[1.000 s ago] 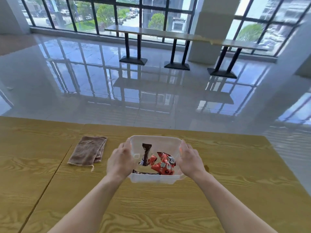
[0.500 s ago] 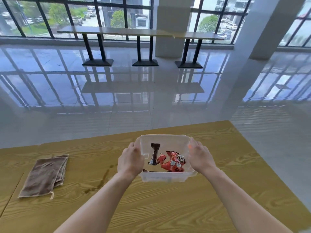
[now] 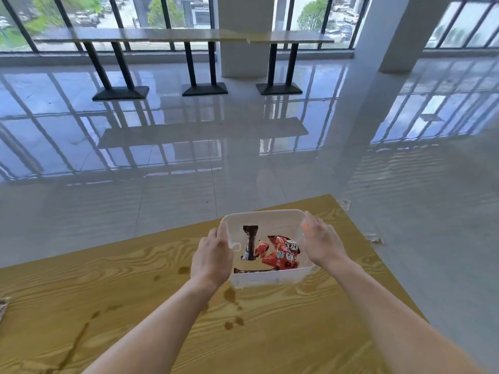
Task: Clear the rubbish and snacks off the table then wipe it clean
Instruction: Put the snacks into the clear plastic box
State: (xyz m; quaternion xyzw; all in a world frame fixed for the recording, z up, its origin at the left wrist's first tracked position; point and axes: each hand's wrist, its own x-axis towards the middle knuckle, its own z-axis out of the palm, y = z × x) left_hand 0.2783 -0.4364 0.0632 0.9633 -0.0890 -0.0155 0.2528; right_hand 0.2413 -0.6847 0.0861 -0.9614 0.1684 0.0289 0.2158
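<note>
Head view: brown stains [image 3: 230, 295] spot the table [image 3: 135, 292] beside the left wrist. Left hand [image 3: 213, 255] and right hand [image 3: 321, 244] clasp a tub [image 3: 270, 278] between them by its side walls; a red wrapper [image 3: 282, 256] and a brown wrapper [image 3: 251, 241] lie inside.

The yellow wood-grain table [image 3: 297, 333] bears brown spill stains [image 3: 230, 295] at centre frame, and a cloth [image 3: 2, 309] corner at the left edge.

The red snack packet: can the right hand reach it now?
Probably yes: the clear tub has no lid and the red snack packet lies beside the right hand, though that hand holds the tub.
</note>
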